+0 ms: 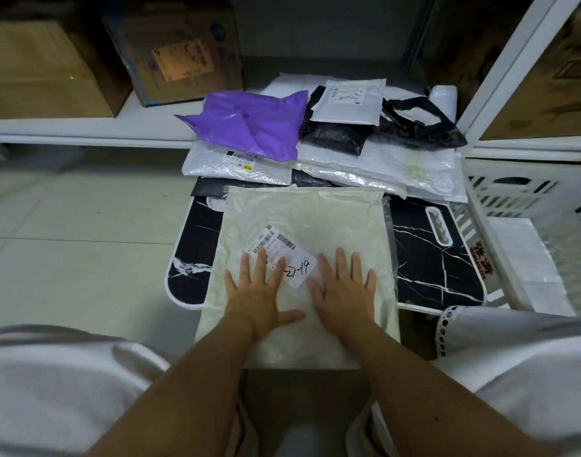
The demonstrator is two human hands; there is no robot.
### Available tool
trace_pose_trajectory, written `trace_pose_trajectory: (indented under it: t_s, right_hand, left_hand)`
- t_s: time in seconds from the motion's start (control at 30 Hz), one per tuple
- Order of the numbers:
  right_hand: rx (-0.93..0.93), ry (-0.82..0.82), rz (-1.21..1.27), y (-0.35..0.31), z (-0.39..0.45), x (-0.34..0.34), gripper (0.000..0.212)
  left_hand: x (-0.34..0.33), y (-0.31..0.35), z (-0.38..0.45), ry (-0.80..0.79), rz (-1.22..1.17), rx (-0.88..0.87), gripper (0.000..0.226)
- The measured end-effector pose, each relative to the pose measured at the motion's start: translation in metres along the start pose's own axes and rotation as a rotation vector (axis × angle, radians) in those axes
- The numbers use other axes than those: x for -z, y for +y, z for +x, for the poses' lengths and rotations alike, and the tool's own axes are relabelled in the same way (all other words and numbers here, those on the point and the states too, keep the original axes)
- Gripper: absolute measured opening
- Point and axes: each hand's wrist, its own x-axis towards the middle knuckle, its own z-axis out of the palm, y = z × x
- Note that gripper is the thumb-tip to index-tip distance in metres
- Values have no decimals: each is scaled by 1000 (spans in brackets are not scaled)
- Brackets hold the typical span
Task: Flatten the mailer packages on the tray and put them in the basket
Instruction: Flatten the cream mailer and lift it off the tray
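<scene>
While a black marble-patterned tray (427,255) carries a large cream plastic mailer package (315,219), the left hand (261,291) and right hand (343,290) press flat, fingers spread, beside its white shipping label (284,255); a white slatted basket (526,192) stands right.

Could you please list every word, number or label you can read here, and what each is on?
"19", handwritten, after an unclear mark: shipping label on the cream mailer.
Red characters on the basket: too blurred.
Printed barcode labels on the grey mailer and the white mailer: too small.
Sticker on the cardboard box: blurred.
</scene>
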Motion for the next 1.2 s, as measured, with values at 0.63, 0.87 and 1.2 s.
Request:
trace_pose_trajectory:
  t_s: [0.63,0.87,1.2]
  right_hand:
    - [-106,87,-68,26,2,37,28]
    - [-542,45,164,33,-2,61,49]
    - [-450,9,185,13,-3,75,34]
  left_hand:
    - [42,-29,8,75,-204,371,49]
    - [58,-27,2,83,-438,653,49]
    - [65,-21,-8,124,-336,581,30]
